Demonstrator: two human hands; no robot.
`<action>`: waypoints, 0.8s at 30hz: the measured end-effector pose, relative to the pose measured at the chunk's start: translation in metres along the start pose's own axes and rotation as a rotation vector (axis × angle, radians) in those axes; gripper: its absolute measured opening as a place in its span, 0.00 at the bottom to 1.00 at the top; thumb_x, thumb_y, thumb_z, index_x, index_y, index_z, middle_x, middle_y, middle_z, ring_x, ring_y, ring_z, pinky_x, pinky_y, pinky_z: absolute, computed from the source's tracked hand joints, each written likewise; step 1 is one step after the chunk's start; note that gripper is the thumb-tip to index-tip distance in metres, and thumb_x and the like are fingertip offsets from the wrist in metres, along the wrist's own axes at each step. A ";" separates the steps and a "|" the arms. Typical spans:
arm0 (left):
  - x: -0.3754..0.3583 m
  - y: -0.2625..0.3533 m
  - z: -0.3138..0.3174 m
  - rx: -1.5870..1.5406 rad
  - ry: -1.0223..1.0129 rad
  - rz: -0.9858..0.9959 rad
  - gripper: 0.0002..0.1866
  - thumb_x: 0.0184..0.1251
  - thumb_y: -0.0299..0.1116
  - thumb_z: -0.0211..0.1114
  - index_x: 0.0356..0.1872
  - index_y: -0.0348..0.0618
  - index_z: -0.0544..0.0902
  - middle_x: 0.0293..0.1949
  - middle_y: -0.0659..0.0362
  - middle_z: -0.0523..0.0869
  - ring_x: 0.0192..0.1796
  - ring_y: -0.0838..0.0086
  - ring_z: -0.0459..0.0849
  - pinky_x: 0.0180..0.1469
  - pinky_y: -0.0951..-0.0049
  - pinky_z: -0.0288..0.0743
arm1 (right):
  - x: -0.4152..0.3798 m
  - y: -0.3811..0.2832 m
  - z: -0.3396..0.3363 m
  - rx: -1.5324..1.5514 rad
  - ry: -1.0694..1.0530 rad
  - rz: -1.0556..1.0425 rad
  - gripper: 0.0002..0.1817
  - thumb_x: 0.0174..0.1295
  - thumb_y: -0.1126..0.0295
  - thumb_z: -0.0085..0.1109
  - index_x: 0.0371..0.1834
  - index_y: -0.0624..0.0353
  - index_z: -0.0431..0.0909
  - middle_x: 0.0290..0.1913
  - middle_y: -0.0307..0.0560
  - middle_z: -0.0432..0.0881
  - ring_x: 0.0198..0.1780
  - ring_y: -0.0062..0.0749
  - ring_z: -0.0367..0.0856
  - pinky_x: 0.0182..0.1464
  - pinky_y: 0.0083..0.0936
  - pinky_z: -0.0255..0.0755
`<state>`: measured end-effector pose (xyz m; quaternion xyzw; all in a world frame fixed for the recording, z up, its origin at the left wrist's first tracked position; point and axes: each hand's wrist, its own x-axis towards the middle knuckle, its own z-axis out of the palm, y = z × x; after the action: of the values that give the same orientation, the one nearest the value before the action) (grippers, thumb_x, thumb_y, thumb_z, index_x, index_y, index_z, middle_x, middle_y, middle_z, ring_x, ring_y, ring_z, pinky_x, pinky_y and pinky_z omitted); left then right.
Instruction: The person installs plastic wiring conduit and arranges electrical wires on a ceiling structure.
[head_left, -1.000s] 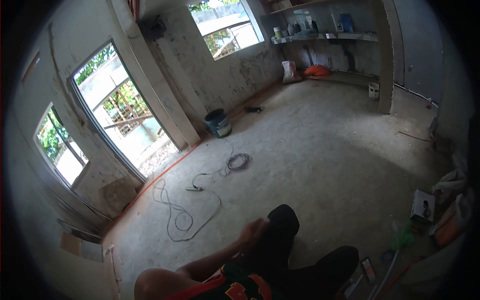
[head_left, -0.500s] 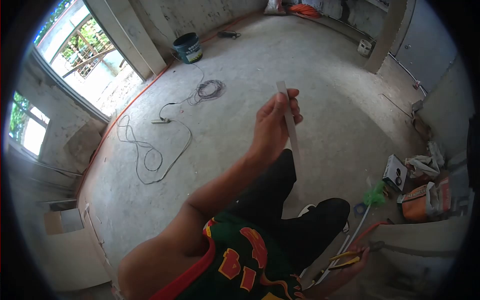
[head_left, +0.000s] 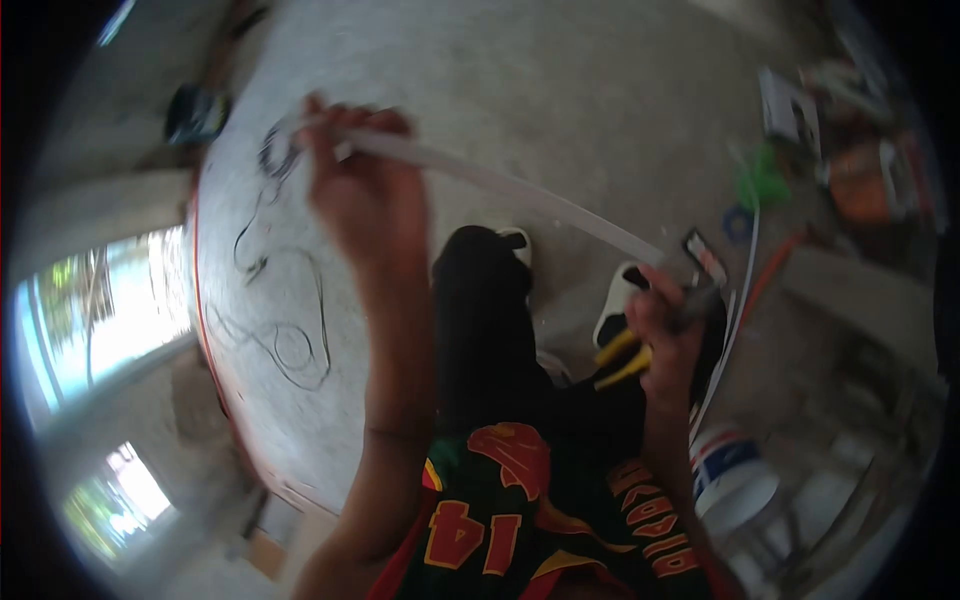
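Note:
My left hand (head_left: 368, 195) is closed around one end of a long, flat, whitish strip (head_left: 520, 195), which looks like a piece of cable trunking. The strip slants down to the right across the view. Its far end reaches the fingertips of my right hand (head_left: 665, 330); blur hides whether they touch it. In that right hand is a pair of pliers (head_left: 622, 360) with yellow handles, their grey head pointing right. Both hands are over the floor in front of my knees.
Coiled wires (head_left: 290, 345) lie on the concrete floor at left, near an orange cable (head_left: 200, 290) and a dark bucket (head_left: 195, 115). At right are a white box (head_left: 790, 110), green plastic (head_left: 765, 180), an orange bag (head_left: 862, 185), thin white strips (head_left: 745, 280) and a white-and-blue bucket (head_left: 735, 480).
The view has tilted down and turned. My right hand has come up with the pliers to the strip's far end. The strip has swung from near upright to slanting across.

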<state>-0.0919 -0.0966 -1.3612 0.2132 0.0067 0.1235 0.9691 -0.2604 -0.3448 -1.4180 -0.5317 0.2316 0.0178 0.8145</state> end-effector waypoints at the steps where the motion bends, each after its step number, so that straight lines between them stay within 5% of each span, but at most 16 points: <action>1: 0.012 -0.011 -0.010 -0.015 0.060 -0.033 0.13 0.80 0.39 0.46 0.52 0.42 0.73 0.34 0.61 0.75 0.39 0.74 0.74 0.49 0.67 0.70 | 0.017 0.005 0.000 0.065 -0.017 0.002 0.20 0.61 0.76 0.65 0.57 0.67 0.76 0.36 0.42 0.82 0.40 0.22 0.81 0.47 0.20 0.72; 4: 0.039 -0.034 -0.031 -0.079 0.274 -0.151 0.13 0.81 0.39 0.44 0.52 0.43 0.72 0.35 0.61 0.74 0.38 0.74 0.73 0.48 0.68 0.71 | 0.063 -0.016 0.027 0.075 0.069 0.047 0.21 0.61 0.75 0.63 0.58 0.67 0.75 0.37 0.44 0.79 0.32 0.20 0.72 0.35 0.19 0.66; 7: 0.046 -0.043 -0.020 -0.116 0.430 -0.189 0.14 0.81 0.39 0.43 0.52 0.42 0.72 0.36 0.60 0.73 0.38 0.72 0.73 0.47 0.67 0.72 | 0.087 -0.048 0.043 0.208 0.051 0.012 0.22 0.58 0.78 0.63 0.57 0.66 0.75 0.39 0.46 0.80 0.34 0.20 0.74 0.37 0.18 0.67; 11: 0.049 -0.025 0.040 -0.120 0.573 -0.187 0.14 0.81 0.39 0.43 0.52 0.41 0.72 0.36 0.60 0.74 0.38 0.72 0.73 0.47 0.67 0.72 | 0.077 -0.131 0.060 0.254 -0.084 -0.134 0.20 0.57 0.83 0.62 0.54 0.68 0.76 0.43 0.49 0.84 0.47 0.25 0.83 0.53 0.23 0.77; 13: 0.051 -0.009 0.086 -0.145 0.627 -0.176 0.14 0.81 0.38 0.44 0.52 0.40 0.72 0.37 0.60 0.74 0.38 0.72 0.74 0.46 0.67 0.72 | 0.061 -0.185 0.077 0.197 -0.055 -0.073 0.22 0.53 0.83 0.59 0.54 0.65 0.76 0.42 0.47 0.81 0.39 0.22 0.77 0.43 0.18 0.70; 14: 0.053 0.000 0.113 -0.151 0.618 -0.168 0.14 0.80 0.38 0.44 0.52 0.40 0.72 0.37 0.60 0.74 0.38 0.72 0.74 0.46 0.67 0.72 | 0.052 -0.214 0.085 0.166 -0.047 -0.049 0.22 0.51 0.82 0.58 0.54 0.64 0.76 0.41 0.46 0.80 0.35 0.21 0.74 0.38 0.16 0.67; 17: 0.061 0.026 0.200 -0.169 0.565 -0.128 0.13 0.80 0.37 0.45 0.52 0.41 0.73 0.37 0.61 0.74 0.38 0.73 0.74 0.46 0.68 0.72 | 0.029 -0.286 0.094 0.126 -0.154 -0.145 0.19 0.57 0.81 0.61 0.53 0.64 0.77 0.38 0.41 0.81 0.39 0.19 0.78 0.45 0.18 0.72; 21: 0.083 0.058 0.343 -0.181 0.416 -0.070 0.12 0.80 0.37 0.47 0.52 0.42 0.73 0.36 0.62 0.75 0.38 0.74 0.74 0.46 0.69 0.73 | -0.021 -0.414 0.124 0.191 -0.123 -0.028 0.13 0.59 0.77 0.63 0.48 0.61 0.80 0.38 0.35 0.78 0.37 0.16 0.75 0.41 0.17 0.70; 24: 0.094 0.061 0.448 -0.119 0.044 -0.008 0.12 0.79 0.37 0.49 0.55 0.44 0.72 0.38 0.62 0.77 0.39 0.76 0.76 0.47 0.70 0.73 | -0.049 -0.498 0.127 0.065 -0.023 -0.171 0.11 0.57 0.77 0.65 0.44 0.59 0.82 0.38 0.37 0.79 0.36 0.19 0.75 0.40 0.19 0.71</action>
<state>0.0145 -0.2041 -0.9248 0.1526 0.0213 0.1245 0.9802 -0.1218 -0.4392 -0.9303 -0.5226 0.1764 -0.0529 0.8325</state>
